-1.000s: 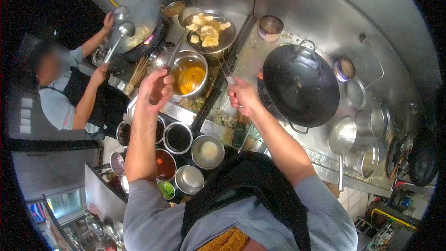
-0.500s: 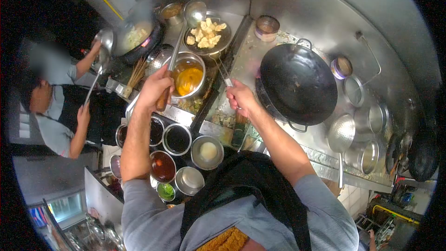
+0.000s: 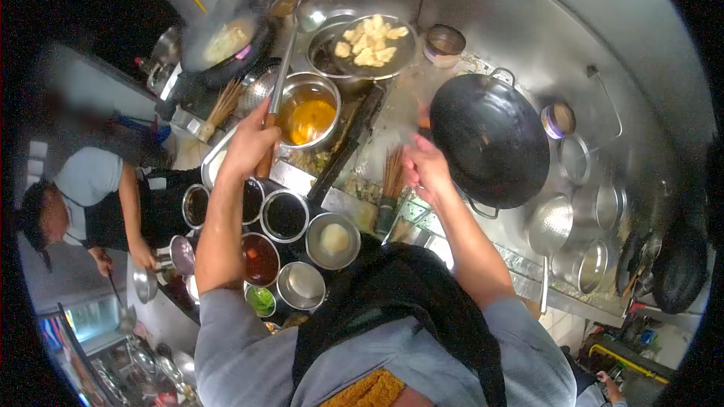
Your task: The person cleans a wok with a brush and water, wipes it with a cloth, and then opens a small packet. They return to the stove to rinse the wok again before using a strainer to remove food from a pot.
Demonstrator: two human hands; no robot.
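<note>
My left hand is wrapped round the wooden handle of a long metal ladle, whose bowl lies farther up, beyond the pot of yellow-orange liquid. On the right, my right hand is closed, with its fingers partly smeared by motion. It grips the blurred handle of a round strainer. Pale golden fried chunks lie in the strainer, which hangs partly over a dark pan. A large black wok stands just right of my right hand.
Several metal containers of sauces and ingredients stand below my left hand. A bamboo brush is beside my right hand. A perforated ladle lies at the right. A co-worker stands at the left near a steaming wok.
The strainer with the fried chunks has moved right, and my right hand has moved right and slightly down towards the wok. My left hand keeps the ladle. The co-worker has turned away from the steaming wok.
</note>
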